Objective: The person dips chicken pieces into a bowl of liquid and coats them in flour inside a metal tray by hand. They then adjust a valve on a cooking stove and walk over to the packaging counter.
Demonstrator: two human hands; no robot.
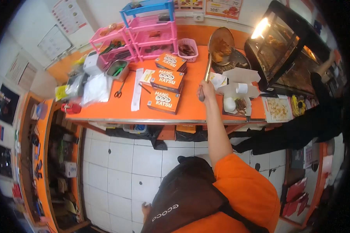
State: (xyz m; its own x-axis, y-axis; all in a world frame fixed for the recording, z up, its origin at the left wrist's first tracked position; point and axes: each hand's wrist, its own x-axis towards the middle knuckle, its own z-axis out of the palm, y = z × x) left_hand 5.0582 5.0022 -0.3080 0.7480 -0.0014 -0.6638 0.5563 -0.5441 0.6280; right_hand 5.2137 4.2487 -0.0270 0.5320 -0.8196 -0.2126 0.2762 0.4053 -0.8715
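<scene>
My right hand (207, 91) grips the handle of a round wire-mesh frying strainer (211, 39). Golden-brown fried pieces (222, 51) lie in the strainer, which is tilted above a dark round pan (240, 61). Just right of the hand stands an open paper food box (245, 75). It contains a white mound (229, 104), which looks like rice, beside dark brown food (241, 106) and a small white cup (241, 88). Low at my side, away from the counter, hangs my left hand (146, 210); its fingers are small and partly hidden by my body.
Several closed orange boxes (164, 100) sit left of centre on the orange counter (125, 109). Pink shelves (154, 38), scissors (119, 91) and a paper strip (137, 90) are further left. A lit food warmer (283, 43) is at right, where a person in black (303, 125) stands.
</scene>
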